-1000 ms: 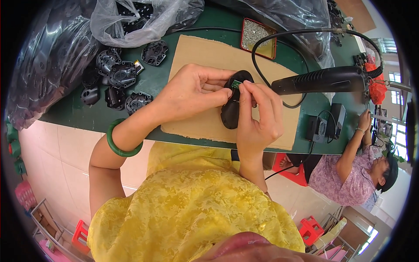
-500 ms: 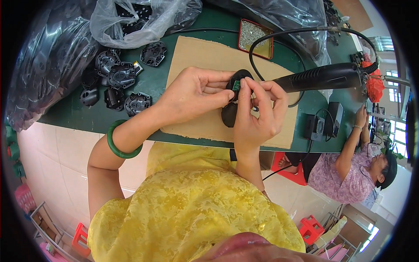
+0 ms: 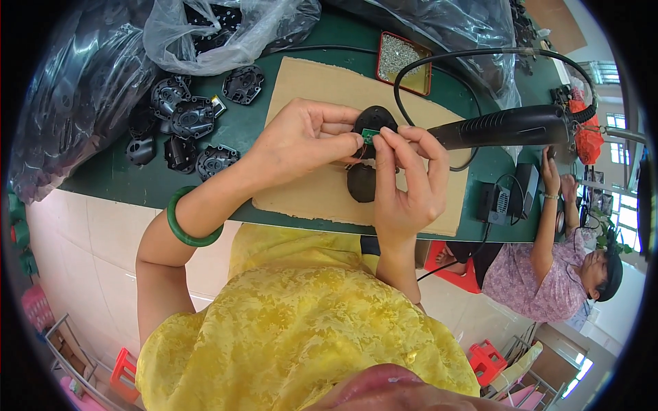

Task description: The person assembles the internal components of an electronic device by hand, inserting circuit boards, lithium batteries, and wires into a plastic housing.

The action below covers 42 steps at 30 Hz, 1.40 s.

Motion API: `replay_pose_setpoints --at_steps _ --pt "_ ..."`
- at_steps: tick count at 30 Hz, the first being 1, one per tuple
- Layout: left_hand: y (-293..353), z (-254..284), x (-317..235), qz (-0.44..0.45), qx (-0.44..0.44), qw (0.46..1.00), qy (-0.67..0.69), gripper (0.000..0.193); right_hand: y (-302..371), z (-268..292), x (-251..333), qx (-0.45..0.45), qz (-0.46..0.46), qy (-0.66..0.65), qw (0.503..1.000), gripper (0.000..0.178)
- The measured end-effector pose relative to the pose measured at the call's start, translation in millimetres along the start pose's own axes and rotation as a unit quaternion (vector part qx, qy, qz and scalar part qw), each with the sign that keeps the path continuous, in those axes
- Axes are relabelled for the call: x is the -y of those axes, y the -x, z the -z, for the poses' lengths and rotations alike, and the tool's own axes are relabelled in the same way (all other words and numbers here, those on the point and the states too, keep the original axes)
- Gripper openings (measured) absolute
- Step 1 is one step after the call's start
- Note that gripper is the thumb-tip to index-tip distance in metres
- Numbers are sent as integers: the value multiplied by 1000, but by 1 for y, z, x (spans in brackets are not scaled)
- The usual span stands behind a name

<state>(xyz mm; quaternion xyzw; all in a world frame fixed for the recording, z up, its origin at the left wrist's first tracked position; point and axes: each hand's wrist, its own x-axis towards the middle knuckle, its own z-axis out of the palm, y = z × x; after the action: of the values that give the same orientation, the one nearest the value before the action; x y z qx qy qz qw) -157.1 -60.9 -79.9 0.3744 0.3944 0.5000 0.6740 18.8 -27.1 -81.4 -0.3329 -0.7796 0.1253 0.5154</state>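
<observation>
Over the cardboard sheet [image 3: 301,89], my left hand [image 3: 295,140] grips a round black plastic housing [image 3: 375,118], its thumb at the left end of a small green circuit board [image 3: 369,135]. From the other side, my right hand [image 3: 411,178] pinches the board's right end between thumb and fingertips. The board lies across the housing, and thin wires seem to hang below it. A second rounded black part [image 3: 361,183] shows just beneath, partly behind my right hand; whether it joins the housing I cannot tell.
A black electric screwdriver [image 3: 507,128] with a looping cable hangs right of my right hand. Farther back lies a red-rimmed tray of screws [image 3: 404,63]. Black housings [image 3: 192,118] and plastic bags [image 3: 205,41] fill the left. Black power boxes [image 3: 507,195] and a co-worker [image 3: 541,274] are at right.
The green circuit board has turned from upright to nearly level between my fingers. My right fingertips have shifted slightly down and away from the housing's top. The co-worker's hands have moved apart.
</observation>
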Motion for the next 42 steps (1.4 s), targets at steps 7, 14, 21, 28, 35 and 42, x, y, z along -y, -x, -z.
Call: replay_pose_setpoints --at_steps 7,14,21,28,35,42 --pt "1 -4 -1 -1 -21 999 28 40 -4 16 3 60 28 41 997 24" --pt "1 -5 3 -33 -13 999 -35 37 -7 13 -1 30 3 18 999 23" --pt "3 -6 1 -52 -15 997 -62 40 -8 12 2 31 -2 38 999 22" --pt "3 -9 3 -70 -26 995 -72 40 -6 3 8 -8 -69 -28 997 19" --pt "3 -9 5 -87 -30 991 -95 42 -9 3 7 10 -116 -49 992 16" --pt "3 -10 6 -101 -38 986 -129 42 -12 6 11 32 -101 -31 994 16"
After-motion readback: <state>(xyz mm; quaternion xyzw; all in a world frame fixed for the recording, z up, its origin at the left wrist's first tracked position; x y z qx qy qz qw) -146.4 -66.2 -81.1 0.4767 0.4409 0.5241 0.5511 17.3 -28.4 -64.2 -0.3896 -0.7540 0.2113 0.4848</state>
